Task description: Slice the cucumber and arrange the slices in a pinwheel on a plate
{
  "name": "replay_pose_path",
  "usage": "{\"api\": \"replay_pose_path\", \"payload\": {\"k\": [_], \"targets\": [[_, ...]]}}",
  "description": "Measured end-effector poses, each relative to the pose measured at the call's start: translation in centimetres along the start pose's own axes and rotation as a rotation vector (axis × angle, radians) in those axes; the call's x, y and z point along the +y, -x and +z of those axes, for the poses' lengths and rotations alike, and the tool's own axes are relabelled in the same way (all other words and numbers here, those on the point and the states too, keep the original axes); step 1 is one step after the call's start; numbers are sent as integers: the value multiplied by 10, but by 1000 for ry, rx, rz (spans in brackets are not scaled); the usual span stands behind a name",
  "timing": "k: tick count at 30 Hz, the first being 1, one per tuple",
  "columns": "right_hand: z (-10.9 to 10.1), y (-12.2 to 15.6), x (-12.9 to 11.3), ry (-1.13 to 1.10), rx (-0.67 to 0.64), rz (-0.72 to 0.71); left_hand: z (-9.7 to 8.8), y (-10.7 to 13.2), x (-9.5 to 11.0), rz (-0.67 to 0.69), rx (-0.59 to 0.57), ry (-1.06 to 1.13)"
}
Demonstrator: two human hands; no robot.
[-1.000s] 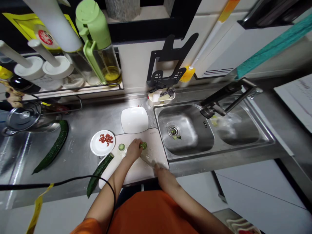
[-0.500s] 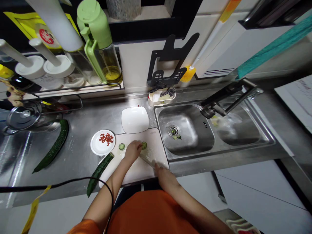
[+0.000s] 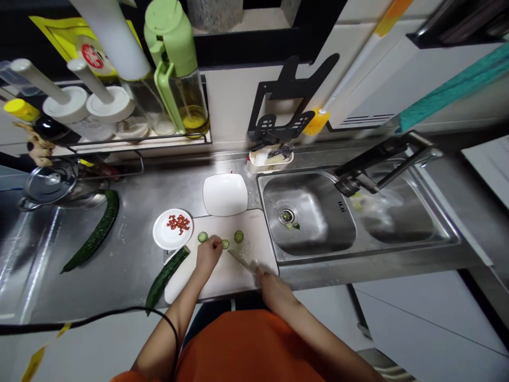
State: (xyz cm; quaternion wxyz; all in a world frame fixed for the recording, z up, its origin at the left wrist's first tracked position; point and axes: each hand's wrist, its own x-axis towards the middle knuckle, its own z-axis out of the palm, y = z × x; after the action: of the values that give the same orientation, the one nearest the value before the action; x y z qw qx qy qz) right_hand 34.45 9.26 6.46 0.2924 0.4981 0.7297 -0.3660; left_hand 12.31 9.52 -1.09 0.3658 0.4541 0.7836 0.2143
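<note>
The fingers of my left hand (image 3: 209, 253) pinch a small cucumber slice (image 3: 225, 244) on the cutting board (image 3: 222, 278), and the knife (image 3: 242, 261), gripped in my right hand (image 3: 272, 284), points toward it.

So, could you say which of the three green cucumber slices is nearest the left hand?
The middle round green cucumber slice, at the left hand's fingertips; the left slice and right slice sit apart.
</note>
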Motion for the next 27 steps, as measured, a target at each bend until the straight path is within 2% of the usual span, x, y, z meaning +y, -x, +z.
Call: {"api": "replay_pose_path", "payload": {"k": [6, 10, 27], "targets": [[-8, 4, -8, 43, 5, 29, 1, 4, -6, -72, 22, 4], [-10, 1, -19, 74, 59, 14, 2, 4, -7, -105, 30, 14], [-20, -4, -41, 124, 88, 3, 0, 5, -1, -106, 61, 41]]}}
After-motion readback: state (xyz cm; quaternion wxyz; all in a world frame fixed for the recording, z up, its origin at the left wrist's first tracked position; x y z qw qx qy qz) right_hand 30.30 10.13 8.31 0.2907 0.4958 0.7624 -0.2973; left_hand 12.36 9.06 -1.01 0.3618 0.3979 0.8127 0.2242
